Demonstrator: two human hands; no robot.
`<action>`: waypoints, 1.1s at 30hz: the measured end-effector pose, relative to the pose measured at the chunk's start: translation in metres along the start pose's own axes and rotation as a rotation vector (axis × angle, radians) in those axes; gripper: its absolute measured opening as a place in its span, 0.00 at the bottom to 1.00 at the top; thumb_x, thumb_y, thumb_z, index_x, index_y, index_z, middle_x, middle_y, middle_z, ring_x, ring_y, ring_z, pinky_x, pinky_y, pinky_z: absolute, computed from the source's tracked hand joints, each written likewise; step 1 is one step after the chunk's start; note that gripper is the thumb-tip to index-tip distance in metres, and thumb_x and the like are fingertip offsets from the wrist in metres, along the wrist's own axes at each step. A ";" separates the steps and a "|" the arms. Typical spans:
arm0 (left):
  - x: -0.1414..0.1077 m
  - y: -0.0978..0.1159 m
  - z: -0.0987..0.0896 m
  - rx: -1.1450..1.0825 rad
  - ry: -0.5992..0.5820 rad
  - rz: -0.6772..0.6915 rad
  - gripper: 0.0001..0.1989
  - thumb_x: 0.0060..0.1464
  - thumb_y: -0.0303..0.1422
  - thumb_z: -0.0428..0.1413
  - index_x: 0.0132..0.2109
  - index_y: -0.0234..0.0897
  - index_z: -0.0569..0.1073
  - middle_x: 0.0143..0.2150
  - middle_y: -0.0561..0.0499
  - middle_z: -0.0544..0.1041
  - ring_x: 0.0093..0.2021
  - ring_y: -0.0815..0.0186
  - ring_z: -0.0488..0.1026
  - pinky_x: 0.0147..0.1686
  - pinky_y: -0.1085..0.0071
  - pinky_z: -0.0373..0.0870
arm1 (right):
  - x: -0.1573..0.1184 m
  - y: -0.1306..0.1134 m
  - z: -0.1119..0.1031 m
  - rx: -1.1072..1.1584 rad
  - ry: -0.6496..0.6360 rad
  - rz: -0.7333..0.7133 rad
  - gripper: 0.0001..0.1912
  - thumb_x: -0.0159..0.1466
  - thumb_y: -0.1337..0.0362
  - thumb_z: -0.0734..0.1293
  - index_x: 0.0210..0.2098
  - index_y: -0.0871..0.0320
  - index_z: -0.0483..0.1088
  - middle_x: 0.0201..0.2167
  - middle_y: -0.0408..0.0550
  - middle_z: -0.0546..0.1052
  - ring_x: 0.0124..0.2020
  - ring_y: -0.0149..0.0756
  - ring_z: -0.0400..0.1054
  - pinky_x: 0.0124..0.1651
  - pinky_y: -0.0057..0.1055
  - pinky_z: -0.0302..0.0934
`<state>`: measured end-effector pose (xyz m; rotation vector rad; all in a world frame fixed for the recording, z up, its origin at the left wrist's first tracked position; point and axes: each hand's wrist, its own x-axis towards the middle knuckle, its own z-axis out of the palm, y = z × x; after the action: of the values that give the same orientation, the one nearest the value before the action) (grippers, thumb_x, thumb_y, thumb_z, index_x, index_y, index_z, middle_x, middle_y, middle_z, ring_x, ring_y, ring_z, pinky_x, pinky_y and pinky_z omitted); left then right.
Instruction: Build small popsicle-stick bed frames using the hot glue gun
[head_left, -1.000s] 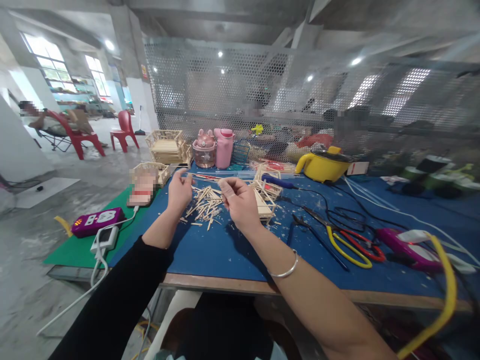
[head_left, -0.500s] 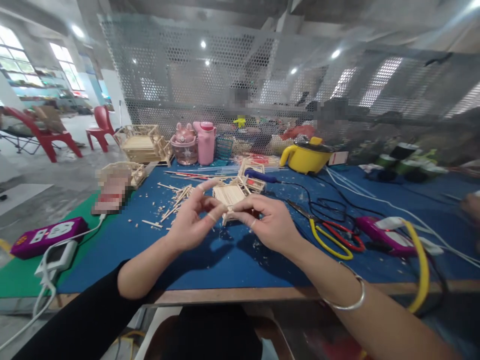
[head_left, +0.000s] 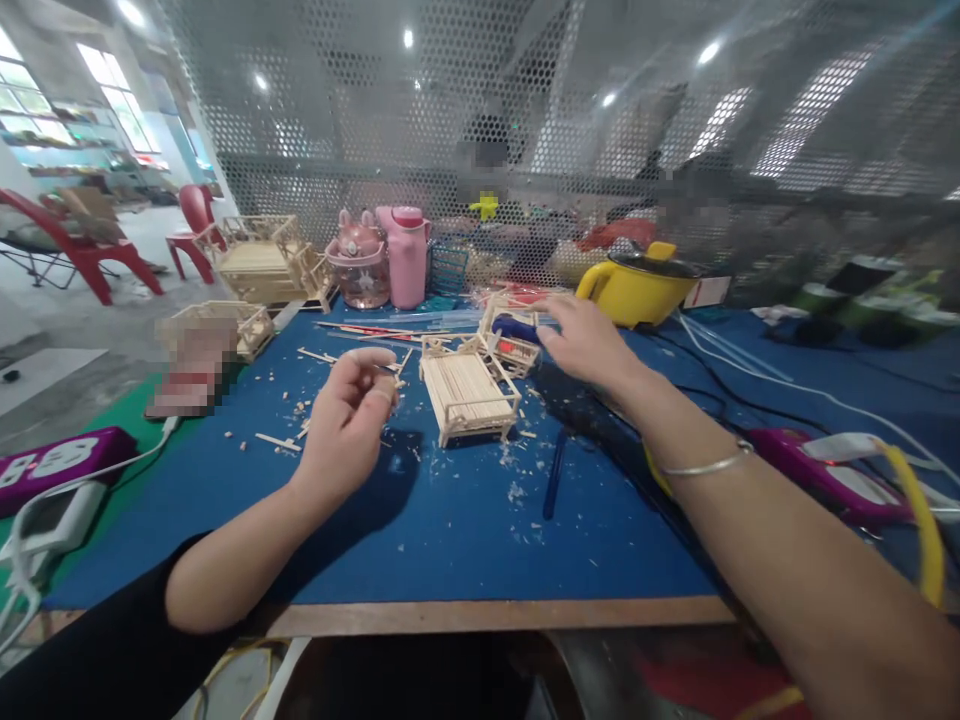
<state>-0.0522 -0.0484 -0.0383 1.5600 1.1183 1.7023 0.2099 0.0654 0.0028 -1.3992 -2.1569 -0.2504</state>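
In the middle of the blue mat stands a miniature bed (head_left: 469,390) built of thin wooden sticks, with neither hand touching it. My left hand (head_left: 349,415) hovers to its left, fingers curled and thumb pressed to the fingertips; what they hold, if anything, is too small to make out. My right hand (head_left: 592,340) reaches past the bed's far right corner, thumb and forefinger apart at the rear end of a blue-handled tool (head_left: 516,328). That tool rests by a smaller stick-built piece (head_left: 514,355). A slim dark blue stick (head_left: 555,475) lies nearer me.
Loose sticks and offcuts (head_left: 281,440) litter the mat's left. Behind stand a pink bottle (head_left: 407,260), a clear pink tub (head_left: 364,280) and a yellow pot (head_left: 637,290). Cables and a purple power strip (head_left: 817,470) lie right. My right forearm mostly covers yellow-handled scissors.
Both hands have come off the miniature bed. The left moved left with fingers still pinched; the right went forward and right to the blue-handled tool. The view has shifted slightly.
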 end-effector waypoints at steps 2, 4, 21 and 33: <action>0.000 -0.003 0.001 0.034 -0.031 -0.056 0.09 0.54 0.28 0.51 0.44 0.39 0.68 0.25 0.56 0.68 0.26 0.70 0.65 0.28 0.73 0.63 | 0.010 0.018 0.016 -0.083 -0.181 0.020 0.18 0.61 0.61 0.65 0.49 0.61 0.71 0.47 0.60 0.75 0.47 0.50 0.69 0.48 0.46 0.62; -0.001 -0.006 0.002 0.058 -0.075 -0.104 0.10 0.54 0.28 0.51 0.45 0.39 0.67 0.25 0.56 0.68 0.28 0.68 0.68 0.30 0.72 0.65 | 0.012 0.026 0.029 -0.111 -0.222 0.027 0.22 0.61 0.56 0.66 0.51 0.60 0.70 0.47 0.60 0.75 0.44 0.50 0.70 0.45 0.44 0.63; -0.005 -0.015 0.003 0.049 -0.229 -0.182 0.12 0.50 0.26 0.53 0.43 0.40 0.69 0.26 0.55 0.69 0.31 0.66 0.70 0.30 0.72 0.62 | 0.008 0.016 0.012 0.590 0.209 0.505 0.19 0.62 0.52 0.65 0.40 0.63 0.72 0.26 0.47 0.72 0.22 0.27 0.60 0.27 0.30 0.55; -0.002 -0.012 -0.001 0.184 -0.227 -0.158 0.13 0.52 0.26 0.51 0.46 0.38 0.68 0.26 0.57 0.67 0.25 0.71 0.63 0.27 0.73 0.59 | -0.106 -0.029 -0.042 0.887 -0.012 0.173 0.05 0.59 0.58 0.69 0.31 0.51 0.72 0.22 0.44 0.73 0.22 0.35 0.66 0.27 0.35 0.62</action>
<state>-0.0544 -0.0445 -0.0493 1.6794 1.2700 1.3142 0.2312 -0.0490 -0.0157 -1.0221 -1.7614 0.7006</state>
